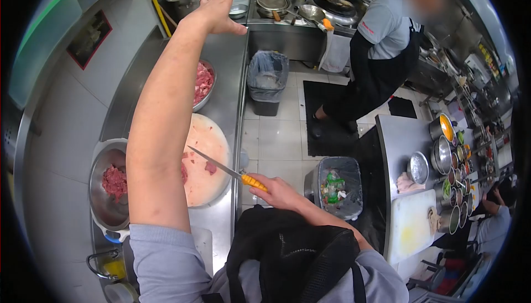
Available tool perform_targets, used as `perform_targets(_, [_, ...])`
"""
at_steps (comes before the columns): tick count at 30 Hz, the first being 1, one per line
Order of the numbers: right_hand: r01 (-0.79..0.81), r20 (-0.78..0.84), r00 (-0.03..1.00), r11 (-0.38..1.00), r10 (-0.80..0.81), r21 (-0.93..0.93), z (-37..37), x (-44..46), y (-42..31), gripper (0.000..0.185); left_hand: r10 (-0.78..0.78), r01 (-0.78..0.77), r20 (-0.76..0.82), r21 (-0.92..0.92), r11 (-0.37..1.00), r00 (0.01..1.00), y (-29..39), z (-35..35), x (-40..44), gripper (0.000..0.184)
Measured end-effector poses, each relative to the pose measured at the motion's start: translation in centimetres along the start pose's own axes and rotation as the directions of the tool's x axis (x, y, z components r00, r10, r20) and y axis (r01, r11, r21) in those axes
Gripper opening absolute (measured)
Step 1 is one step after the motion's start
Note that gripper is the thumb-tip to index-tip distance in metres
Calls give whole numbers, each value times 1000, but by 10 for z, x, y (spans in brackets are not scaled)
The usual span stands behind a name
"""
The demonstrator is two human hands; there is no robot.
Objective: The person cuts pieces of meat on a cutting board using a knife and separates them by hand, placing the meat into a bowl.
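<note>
Knife in right hand, blade over round board.

Knife [228,169]: yellow handle gripped in the right hand [279,193], blade angled forward-left, tip above the round board [213,137]. Can't tell whether the blade touches it. Red meat scraps [211,167] lie on the board, one just beside the blade.

Left hand [217,12]: nothing grasped, fingers spread, reaching out past the board toward the worktop's [225,54] far end, near a small bowl [238,11]. Left arm hides part of the board.

Beyond the board: metal bowl [212,94] of pink-red meat, partly behind the arm. Left of the board: larger metal bowl [105,211] with darker red meat [114,182].

Right of the worktop, on the tiled floor [271,142]: grey lined bin [268,81] farther off, second lined bin [334,184] nearer, green and white waste inside. Co-worker [381,54] in black apron stands near a black mat [323,95]. Far right: side counter [395,142] with white cutting board [412,228] and metal bowls [442,153].
</note>
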State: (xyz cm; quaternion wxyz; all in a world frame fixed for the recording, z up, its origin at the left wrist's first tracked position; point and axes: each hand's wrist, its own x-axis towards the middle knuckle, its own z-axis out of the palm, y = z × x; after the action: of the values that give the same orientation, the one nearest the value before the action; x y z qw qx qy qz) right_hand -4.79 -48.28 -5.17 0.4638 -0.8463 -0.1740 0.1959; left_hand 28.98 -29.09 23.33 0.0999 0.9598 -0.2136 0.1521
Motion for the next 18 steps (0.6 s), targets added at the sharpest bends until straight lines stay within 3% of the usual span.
perform_targets(9, [5, -3, 1000, 1000, -5, 9, 6, 4, 8, 58, 129, -133, -53, -92, 987, 990, 29, 38, 4, 100])
perform_targets(13, [-65, -10, 998, 997, 66, 34, -5, -4, 10, 60, 256, -263, -63, -152, 953, 965, -18, 41, -28, 90])
perform_targets(15, [-58, -50, 997, 997, 61, 60, -7, -10, 23, 60, 227, -231, -136, -15, 973, 964, -70, 38, -55, 85])
perform_targets(18, [-75, -75, 994, 992, 83, 105, -15, -22, 31, 61, -18, 25, -266, 22, 999, 964, -159, 32, -125, 77])
